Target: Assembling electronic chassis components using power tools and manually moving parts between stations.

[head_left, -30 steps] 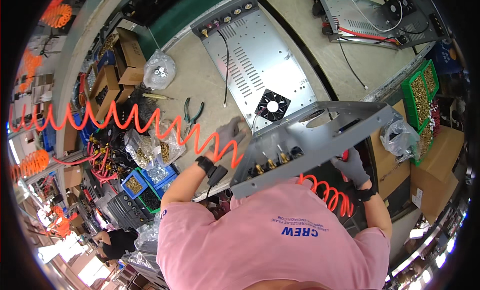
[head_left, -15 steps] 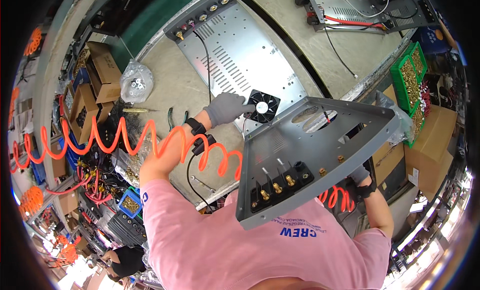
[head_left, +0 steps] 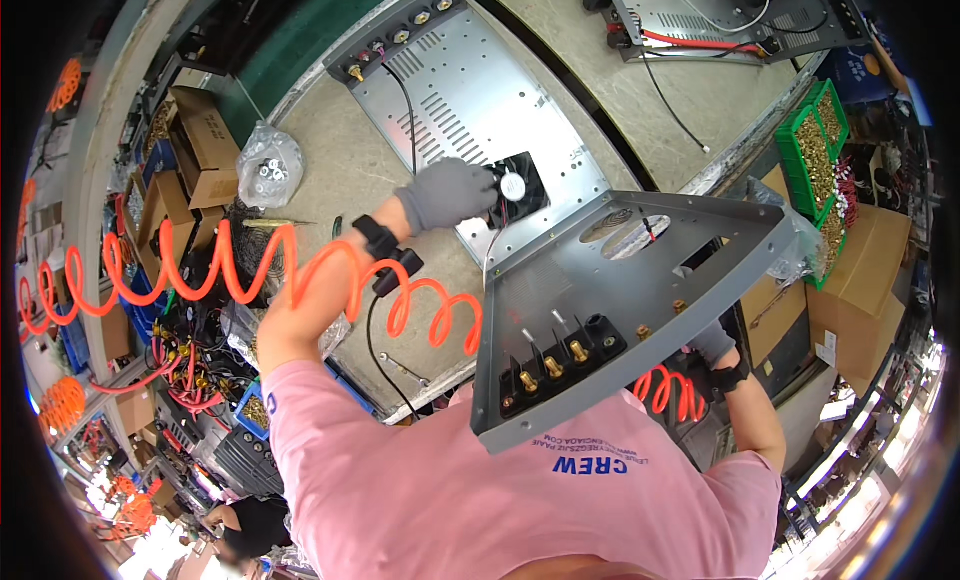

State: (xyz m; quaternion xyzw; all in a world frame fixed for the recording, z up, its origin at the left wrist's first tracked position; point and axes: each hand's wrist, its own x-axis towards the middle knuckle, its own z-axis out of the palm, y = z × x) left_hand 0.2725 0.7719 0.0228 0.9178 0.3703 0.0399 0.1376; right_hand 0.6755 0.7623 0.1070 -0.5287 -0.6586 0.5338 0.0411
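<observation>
My left hand (head_left: 452, 195), in a grey glove, has its fingers closed on the near-left edge of a square black cooling fan (head_left: 516, 188). The fan is over the bare metal base of a sheet-metal case (head_left: 480, 110), close to its upright grey end panel (head_left: 585, 290). A thin wire hangs from the fan. That panel carries a black terminal block (head_left: 565, 365) with brass studs, plus two large oval openings. My right hand (head_left: 712, 344), also gloved, is beyond the panel's right edge near an orange coiled hose (head_left: 672, 392). Its fingers are mostly hidden.
Another orange coiled hose (head_left: 230, 270) stretches across my left forearm. On the bench lie a plastic bag of small parts (head_left: 270, 167), a screwdriver (head_left: 275, 223) and a wrench (head_left: 405, 370). Green bins (head_left: 812, 160) of brass parts and a cardboard box (head_left: 865, 270) stand at right.
The fan has turned and shifted slightly up and left, with my left hand now on its edge. My left forearm has moved left. My right hand is almost still.
</observation>
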